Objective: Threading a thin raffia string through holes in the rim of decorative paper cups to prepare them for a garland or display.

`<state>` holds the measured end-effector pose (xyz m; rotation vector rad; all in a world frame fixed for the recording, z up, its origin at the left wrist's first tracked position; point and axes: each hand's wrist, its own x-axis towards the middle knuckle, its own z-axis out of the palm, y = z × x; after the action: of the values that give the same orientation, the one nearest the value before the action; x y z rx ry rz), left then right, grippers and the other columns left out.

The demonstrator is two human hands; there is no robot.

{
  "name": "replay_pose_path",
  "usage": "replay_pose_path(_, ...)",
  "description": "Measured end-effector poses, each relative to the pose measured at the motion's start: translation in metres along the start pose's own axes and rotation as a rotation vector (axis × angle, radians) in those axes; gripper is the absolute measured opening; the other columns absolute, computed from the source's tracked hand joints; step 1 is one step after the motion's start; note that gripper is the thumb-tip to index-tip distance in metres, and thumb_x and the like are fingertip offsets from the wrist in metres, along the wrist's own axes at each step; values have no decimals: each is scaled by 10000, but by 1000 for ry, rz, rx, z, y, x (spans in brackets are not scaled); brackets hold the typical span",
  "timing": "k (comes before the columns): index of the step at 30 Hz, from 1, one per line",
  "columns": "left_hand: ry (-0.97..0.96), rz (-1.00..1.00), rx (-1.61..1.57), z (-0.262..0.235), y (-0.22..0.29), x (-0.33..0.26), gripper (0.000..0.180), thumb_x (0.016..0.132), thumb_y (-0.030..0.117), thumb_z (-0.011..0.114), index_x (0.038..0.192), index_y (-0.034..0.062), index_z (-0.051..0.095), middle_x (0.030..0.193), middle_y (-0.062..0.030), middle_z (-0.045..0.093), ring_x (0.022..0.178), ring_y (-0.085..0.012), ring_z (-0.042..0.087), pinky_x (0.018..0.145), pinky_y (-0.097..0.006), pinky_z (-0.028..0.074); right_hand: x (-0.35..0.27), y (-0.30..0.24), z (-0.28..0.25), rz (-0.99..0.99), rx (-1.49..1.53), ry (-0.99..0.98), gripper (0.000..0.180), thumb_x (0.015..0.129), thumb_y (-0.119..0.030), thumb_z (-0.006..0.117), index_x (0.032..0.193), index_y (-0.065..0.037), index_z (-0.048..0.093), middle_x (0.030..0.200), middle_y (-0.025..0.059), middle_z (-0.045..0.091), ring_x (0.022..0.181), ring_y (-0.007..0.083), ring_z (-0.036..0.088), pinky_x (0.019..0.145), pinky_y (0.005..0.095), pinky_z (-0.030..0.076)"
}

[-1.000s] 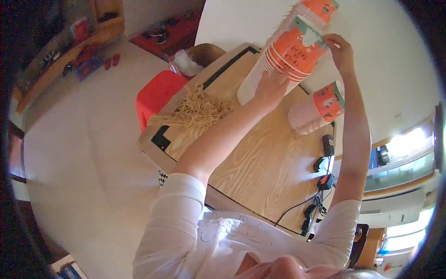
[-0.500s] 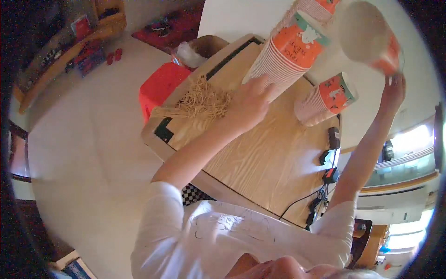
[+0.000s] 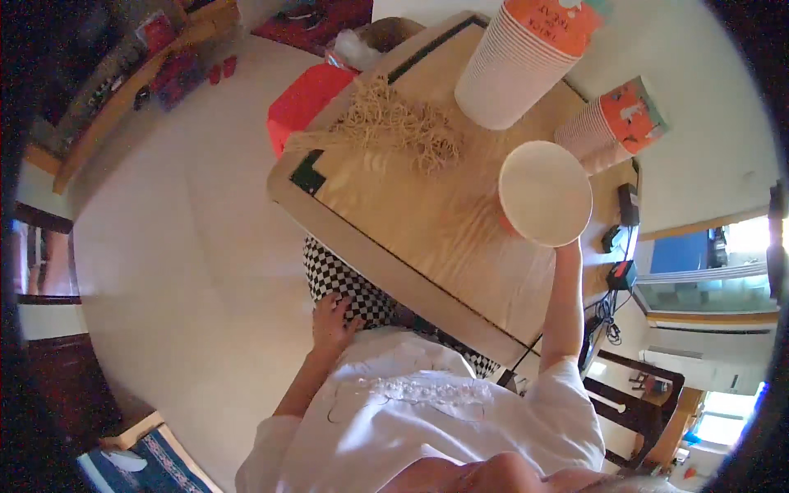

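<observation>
The right hand (image 3: 565,245) is mostly hidden. It is behind a single paper cup (image 3: 545,192), so only a bit of it peeks out under the rim. The cup is held up with its open mouth facing the camera. You see the pale inside and a thin strip of orange on the left edge. The fingers wrap the outside of the cup, below and behind it, but how tightly they close cannot be seen.

The left hand (image 3: 333,319) is down low, away from the cups. It rests on a black and white checked cloth (image 3: 349,283) that sticks out from under the counter (image 3: 411,222). Its fingers are spread out flat and hold nothing.

On the counter stands a tall stack of orange and white cups (image 3: 518,62). Its top is cut off by the edge of the picture. A smaller stack of cups (image 3: 612,123) lies on its side near the far right corner, just beyond the held cup. A heap of tan rubber bands (image 3: 394,127) sits to the left of the tall stack. A red box (image 3: 308,94) on the floor is partly hidden by the counter.
</observation>
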<state>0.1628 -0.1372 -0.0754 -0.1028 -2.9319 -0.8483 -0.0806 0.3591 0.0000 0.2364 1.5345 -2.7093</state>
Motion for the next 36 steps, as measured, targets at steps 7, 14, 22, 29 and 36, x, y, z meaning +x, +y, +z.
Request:
replay_pose_path(7, 94, 135, 79, 39, -28, -14, 116, 730, 137, 603, 839, 100, 587, 845, -167, 589, 828, -360, 563, 725, -452, 458, -7, 32, 32, 30, -294, 187, 479, 844, -299, 615, 1238, -66, 475, 1156, 70, 556, 1031, 185, 547, 838, 342, 486)
replay_pose_path(14, -538, -215, -260, 8, -7, -36, 165, 840, 221, 563, 922, 83, 522, 763, -172, 616, 714, -359, 609, 649, -444, 482, -1, 47, -34, -553, -1045, 482, 302, 800, -160, 608, 1048, 13, 617, 976, 106, 665, 892, 190, 624, 758, 336, 494)
replay_pose_path(22, 135, -161, -186, 23, -7, 47, 328, 694, 205, 623, 961, 17, 587, 1065, -173, 537, 1015, -338, 478, 836, -449, 394, -23, 28, 11, -548, -1046, 562, 316, 771, -150, 635, 1044, 8, 613, 960, 115, 672, 889, 183, 628, 751, 325, 487)
replay_pose_path(29, 70, -223, 344, 46, -38, 71, 318, 737, 291, 618, 937, 44, 625, 1117, -147, 524, 1057, -303, 464, 848, -469, 370, -23, 27, 19, -636, -1040, 577, 285, 741, -145, 639, 969, 26, 636, 912, 156, 671, 861, 222, 642, 712, 364, 496)
replay_pose_path(36, -135, 388, 415, 86, 5, 16, 208, 732, 185, 521, 828, 61, 658, 905, -137, 598, 929, -286, 523, 787, -478, 398, -22, 29, 11, -501, -954, 555, 299, 811, -166, 603, 1060, -1, 608, 982, 86, 661, 905, 157, 605, 772, 306, 479)
